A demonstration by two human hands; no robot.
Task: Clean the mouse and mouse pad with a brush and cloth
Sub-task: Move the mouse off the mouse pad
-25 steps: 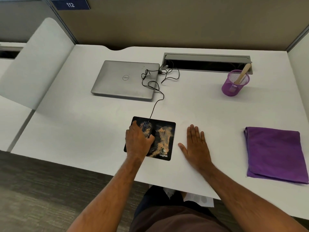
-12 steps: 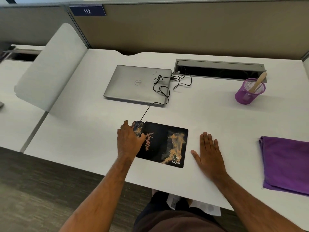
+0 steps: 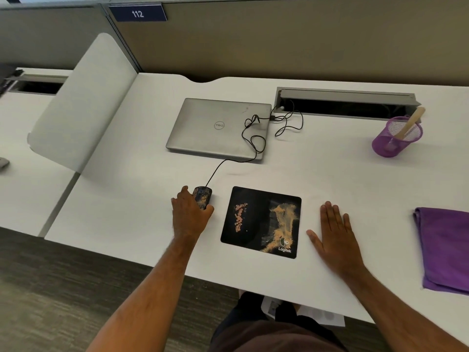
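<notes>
The right hand [image 3: 337, 235] lies flat, fingers straight, on the desk [image 3: 127, 212] beside the mouse pad [image 3: 261, 222], probably steadying. The left hand [image 3: 190, 214] curls round the dusty mouse [image 3: 203, 196], which sits on the desk just left of the pad, likely to bare both for cleaning. Farther off wait the cloth [image 3: 444, 247] and, in the cup [image 3: 396, 138], the brush [image 3: 411, 123].

The left hand [image 3: 190, 214] grips a dusty black mouse [image 3: 203, 196] on the white surface [image 3: 132, 199], just left of the powder-streaked mouse pad [image 3: 261, 222]. The right hand [image 3: 337, 237] lies flat right of the pad. A purple cloth [image 3: 446, 250] lies far right; a brush [image 3: 411, 123] stands in a purple mesh cup [image 3: 396, 138].
</notes>
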